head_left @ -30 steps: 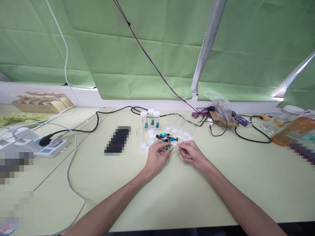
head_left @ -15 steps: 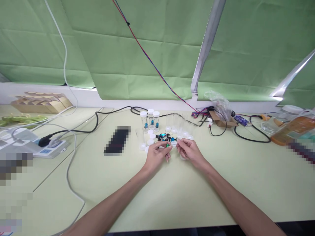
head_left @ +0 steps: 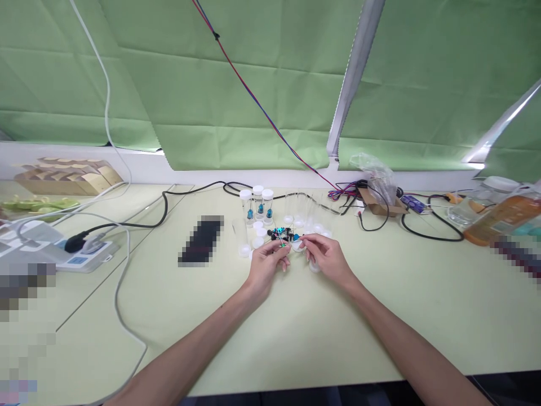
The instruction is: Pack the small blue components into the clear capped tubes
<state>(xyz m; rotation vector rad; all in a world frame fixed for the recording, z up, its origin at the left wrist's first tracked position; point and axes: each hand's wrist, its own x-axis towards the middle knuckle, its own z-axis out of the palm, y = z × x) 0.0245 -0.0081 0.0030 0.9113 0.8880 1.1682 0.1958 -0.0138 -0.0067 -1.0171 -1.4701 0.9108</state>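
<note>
— Where's the green part (head_left: 282, 245)?
— Mid-worktop (head_left: 296, 316), just before the vials (head_left: 257, 206), pinched by the left hand (head_left: 266, 264). The right hand (head_left: 327, 256) has its fingertips closed beside it, on what I can't tell.
— Step?
— Sorting small parts, I'd judge; next calls for a steady pinch

Capped vials (head_left: 257, 204) stood behind the loose parts (head_left: 287, 232) on the tabletop (head_left: 296, 321); a small part (head_left: 282, 245) sat between left hand (head_left: 264, 268) and right hand (head_left: 327, 258), before them

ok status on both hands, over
Left hand pinching small green part. Right hand close beside it, grip unclear. Loose parts and white caps crowd just beyond.
</note>
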